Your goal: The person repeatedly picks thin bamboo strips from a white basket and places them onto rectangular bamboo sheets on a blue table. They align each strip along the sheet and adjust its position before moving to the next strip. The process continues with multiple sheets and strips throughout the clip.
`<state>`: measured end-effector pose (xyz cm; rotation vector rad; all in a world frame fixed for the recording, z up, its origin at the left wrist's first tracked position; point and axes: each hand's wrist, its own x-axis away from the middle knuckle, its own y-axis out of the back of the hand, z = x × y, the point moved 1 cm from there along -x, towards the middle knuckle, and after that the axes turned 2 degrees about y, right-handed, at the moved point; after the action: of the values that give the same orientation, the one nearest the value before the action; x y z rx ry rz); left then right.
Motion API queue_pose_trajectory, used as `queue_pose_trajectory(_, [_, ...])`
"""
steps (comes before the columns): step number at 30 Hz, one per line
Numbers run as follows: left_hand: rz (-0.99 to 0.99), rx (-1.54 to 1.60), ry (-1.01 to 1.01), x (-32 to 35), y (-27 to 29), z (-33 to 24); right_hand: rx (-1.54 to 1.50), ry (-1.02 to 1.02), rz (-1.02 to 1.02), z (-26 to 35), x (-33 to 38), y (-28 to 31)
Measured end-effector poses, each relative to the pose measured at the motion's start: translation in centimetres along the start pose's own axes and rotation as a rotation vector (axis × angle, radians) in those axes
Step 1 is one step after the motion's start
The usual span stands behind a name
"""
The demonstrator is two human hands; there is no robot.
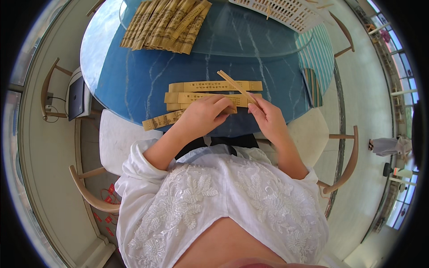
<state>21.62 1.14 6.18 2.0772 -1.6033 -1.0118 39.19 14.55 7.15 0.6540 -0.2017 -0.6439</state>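
My left hand (203, 114) is closed on a gold-brown paper chopstick sleeve (161, 119); one end juts out to the left, and the other shows past my fingers. In my right hand (269, 118), a pair of light wooden chopsticks (233, 83) is pinched near one end, pointing up and to the left. The sticks are outside the sleeve, a short way to its right. Just beyond my hands, an upper paper sleeve (214, 86) lies flat on the blue table (147, 78). Nearer, more printed sleeves (187, 96) overlap, partly hidden by my left hand.
A thick pile of filled-looking sleeves (165, 27) rests at the far left on the glass turntable (237, 42). At the far right is a white slatted basket (290, 15) with loose chopsticks. A striped cloth (315, 87) hangs over the right edge. Chairs surround the table.
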Motion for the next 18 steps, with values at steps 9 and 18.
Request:
queue_pose_trajectory(9, [0.007,0.062,0.085,-0.1,1.1,0.8,0.522,0.372,-0.179,-0.4,3.0,4.9])
queue_pose_trajectory(18, [0.018,0.058,0.064,-0.4,1.1,0.9,0.700,0.563,-0.235,0.5,2.4,5.9])
